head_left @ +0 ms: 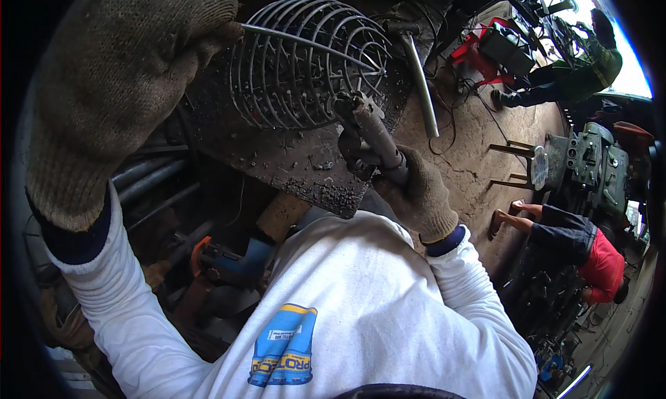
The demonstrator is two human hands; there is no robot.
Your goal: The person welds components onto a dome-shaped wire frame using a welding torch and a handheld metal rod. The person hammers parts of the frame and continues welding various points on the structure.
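My left hand, in a brown knit glove, is raised close at the upper left with its fingers pinched together. From its fingertips a thin metal rod runs right, across the front of a round cage of bent metal bars. The cage lies on a dark metal worktable strewn with grit. My right hand, gloved too, is wrapped round a grey tubular metal tool with a jaw-like head, pointing toward the cage. Whether the rod's far end touches the cage bars I cannot tell.
A metal pipe with a crosspiece lies right of the cage. Pipes and a blue-and-orange tool are below the table. A stool, a green machine, a red chair and two people are at right.
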